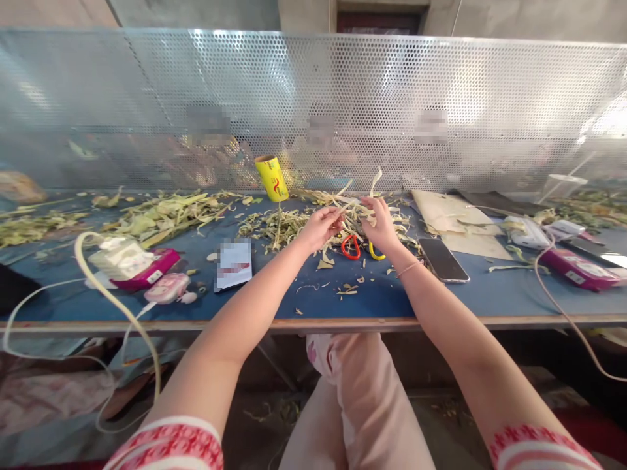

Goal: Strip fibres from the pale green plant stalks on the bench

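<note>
My left hand (pixel 322 230) is over a heap of pale, dried plant strips (pixel 279 225), its fingers curled together around a thin strip. Facing it, my right hand (pixel 381 227) pinches among the same strips, and a pale curled strip (pixel 375 181) rises just behind its fingers. The exact grip of both hands is partly hidden by the strips. Just below and between the hands show the red handle loop (pixel 351 248) and yellow handle loop (pixel 376 253) of a pair of scissors. Their blades are covered by the heap.
A yellow cardboard tube (pixel 272 179) stands tilted behind the heap. Phones (pixel 443 260) (pixel 234 264) lie either side of my arms. Magenta boxes with cables (pixel 147 269) (pixel 580 267), longer leaves (pixel 166 219) and cardboard (pixel 458 222) surround them. A perforated metal screen (pixel 294 85) borders the blue table (pixel 274 297).
</note>
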Available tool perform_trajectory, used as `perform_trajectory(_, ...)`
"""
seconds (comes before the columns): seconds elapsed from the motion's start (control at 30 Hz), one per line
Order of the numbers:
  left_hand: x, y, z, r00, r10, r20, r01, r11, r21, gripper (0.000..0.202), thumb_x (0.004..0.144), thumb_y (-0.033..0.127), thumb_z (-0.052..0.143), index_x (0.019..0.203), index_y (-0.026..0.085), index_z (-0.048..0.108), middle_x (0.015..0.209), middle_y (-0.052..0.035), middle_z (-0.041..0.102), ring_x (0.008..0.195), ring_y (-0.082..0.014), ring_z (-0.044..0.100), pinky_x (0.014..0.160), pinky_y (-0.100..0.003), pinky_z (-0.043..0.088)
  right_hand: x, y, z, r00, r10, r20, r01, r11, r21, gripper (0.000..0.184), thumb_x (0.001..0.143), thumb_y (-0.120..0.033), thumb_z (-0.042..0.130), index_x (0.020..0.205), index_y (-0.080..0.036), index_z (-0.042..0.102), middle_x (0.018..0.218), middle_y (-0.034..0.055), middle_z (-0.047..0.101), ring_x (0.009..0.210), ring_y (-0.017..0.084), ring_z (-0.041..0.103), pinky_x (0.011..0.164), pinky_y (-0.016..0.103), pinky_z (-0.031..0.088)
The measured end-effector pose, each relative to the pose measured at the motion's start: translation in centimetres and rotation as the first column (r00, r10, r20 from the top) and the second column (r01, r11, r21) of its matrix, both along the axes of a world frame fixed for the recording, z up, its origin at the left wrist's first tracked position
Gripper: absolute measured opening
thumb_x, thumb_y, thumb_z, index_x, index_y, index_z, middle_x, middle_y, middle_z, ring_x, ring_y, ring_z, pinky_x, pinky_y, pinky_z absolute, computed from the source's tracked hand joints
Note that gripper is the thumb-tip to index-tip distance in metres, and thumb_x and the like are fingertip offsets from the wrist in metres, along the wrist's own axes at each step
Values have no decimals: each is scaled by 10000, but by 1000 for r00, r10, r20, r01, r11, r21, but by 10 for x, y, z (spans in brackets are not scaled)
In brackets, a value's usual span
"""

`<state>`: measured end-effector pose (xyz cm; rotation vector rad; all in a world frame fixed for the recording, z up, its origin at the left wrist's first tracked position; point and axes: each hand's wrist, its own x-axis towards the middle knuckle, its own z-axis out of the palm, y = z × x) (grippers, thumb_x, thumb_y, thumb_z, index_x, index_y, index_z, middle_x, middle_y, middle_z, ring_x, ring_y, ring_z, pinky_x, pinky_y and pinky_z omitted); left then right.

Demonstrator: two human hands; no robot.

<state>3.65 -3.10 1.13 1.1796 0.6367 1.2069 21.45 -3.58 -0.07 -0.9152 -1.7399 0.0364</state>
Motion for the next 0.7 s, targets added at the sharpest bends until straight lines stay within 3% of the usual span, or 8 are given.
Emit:
perform_trajectory(0.13, -2, 1, 1, 1000, -3, 6, 4, 1000, -17, 158, 798, 230, 677, 911, 148, 602, 698, 22, 599, 595, -48, 560, 640, -207, 496, 1, -5, 2, 951, 4, 309, -47, 990, 133, 422, 774, -156, 569, 1184, -252, 599, 1152, 99, 582, 1111, 261, 517, 1002, 471, 379)
perform_trajectory(0.27, 0, -2, 0, 998, -2, -60, 3, 1000, 17, 172, 792, 251, 685, 921, 155, 624, 692, 22, 604, 597, -57, 570, 640, -214, 499, -1, -5, 0, 918, -32, 394, -21, 992, 128, 351, 815, -213, 591, 1155, -287, 634, 1161, 84, 569, 1070, 254, 523, 991, 474, 370)
perform_trajectory(0.5, 4, 4, -10, 955, 77, -287, 3, 963, 269, 127, 789, 239, 660, 878, 152, 682, 708, 2, 642, 615, -91, 591, 685, -268, 511, -2, -8, 5, 971, -39, 235, 11, 993, 121, 143, 839, -303, 612, 955, -250, 676, 1059, 81, 608, 1054, 253, 547, 986, 472, 371)
perform_trajectory(0.7, 4, 2, -10, 918, 150, -368, 1, 925, 379, 126, 761, 249, 662, 819, 140, 685, 728, -12, 650, 668, -113, 602, 713, -274, 490, -10, -6, 3, 993, 107, -41, -111, 989, -99, 49, 790, -221, 596, 748, -195, 596, 784, 36, 579, 748, 168, 543, 710, 328, 448)
